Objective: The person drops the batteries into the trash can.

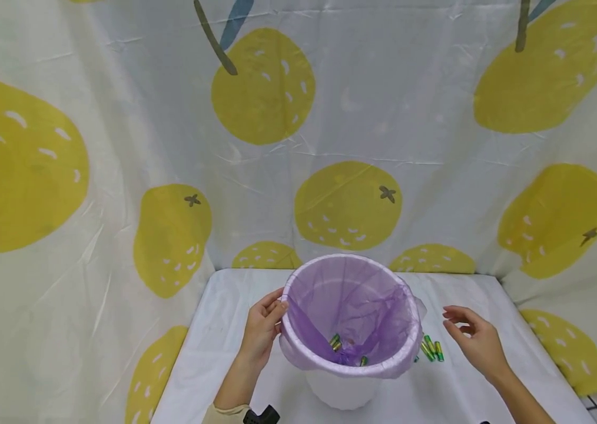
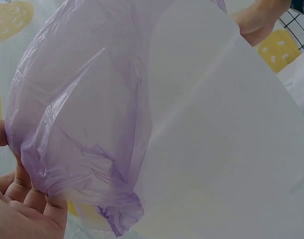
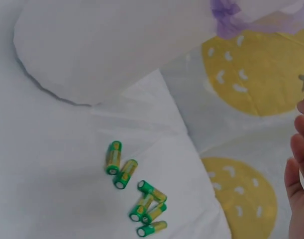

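Apparently part-done: batteries [image 1: 336,343] in bin [image 1: 343,390], six others [image 3: 126,174] outside toward four o'clock; left hand [image 1: 259,331] pinching rim [image 1: 351,371], right hand [image 1: 480,346] loosely spread.

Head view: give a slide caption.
Left hand holds a white round bin lined with purple plastic film; right hand hovers beside green-and-yellow cylindrical batteries.

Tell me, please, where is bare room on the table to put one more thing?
The table looks bare at the far left, between the left hand and the curtain, and in front at right, between the bin and the right arm. It is crowded just right of the bin, where loose batteries lie between it and the right hand.
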{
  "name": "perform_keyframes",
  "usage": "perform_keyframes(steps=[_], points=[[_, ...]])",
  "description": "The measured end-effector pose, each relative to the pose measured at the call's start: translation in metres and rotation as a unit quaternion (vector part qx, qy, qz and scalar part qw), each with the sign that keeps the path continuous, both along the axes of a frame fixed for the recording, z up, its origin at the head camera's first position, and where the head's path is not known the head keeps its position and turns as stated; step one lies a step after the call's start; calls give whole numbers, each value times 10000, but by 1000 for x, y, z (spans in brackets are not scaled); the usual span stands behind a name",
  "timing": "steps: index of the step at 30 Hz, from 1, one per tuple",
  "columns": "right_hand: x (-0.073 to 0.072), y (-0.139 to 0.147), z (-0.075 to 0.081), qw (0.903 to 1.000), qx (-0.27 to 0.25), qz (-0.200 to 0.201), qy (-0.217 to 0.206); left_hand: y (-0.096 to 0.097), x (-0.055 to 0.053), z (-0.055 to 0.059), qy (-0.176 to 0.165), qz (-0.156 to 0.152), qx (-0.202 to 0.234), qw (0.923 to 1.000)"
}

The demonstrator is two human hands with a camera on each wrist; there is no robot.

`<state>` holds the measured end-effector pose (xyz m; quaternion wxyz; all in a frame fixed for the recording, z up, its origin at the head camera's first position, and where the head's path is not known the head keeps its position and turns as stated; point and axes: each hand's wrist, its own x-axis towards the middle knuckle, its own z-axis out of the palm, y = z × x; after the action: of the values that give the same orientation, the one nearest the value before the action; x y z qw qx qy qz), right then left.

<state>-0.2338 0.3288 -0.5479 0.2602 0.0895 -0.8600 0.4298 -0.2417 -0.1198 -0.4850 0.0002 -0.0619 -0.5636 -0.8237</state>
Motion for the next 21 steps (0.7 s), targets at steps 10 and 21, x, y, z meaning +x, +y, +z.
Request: perform_keyframes(steps=[10, 21], points=[[-2, 2, -46, 9977, -83, -637, -217, 0, 0, -1, 3, 15, -22, 10000], [-9, 10, -92, 9854, -358, -1327, -1005, 0, 0, -1, -58, 27, 38, 10000]])
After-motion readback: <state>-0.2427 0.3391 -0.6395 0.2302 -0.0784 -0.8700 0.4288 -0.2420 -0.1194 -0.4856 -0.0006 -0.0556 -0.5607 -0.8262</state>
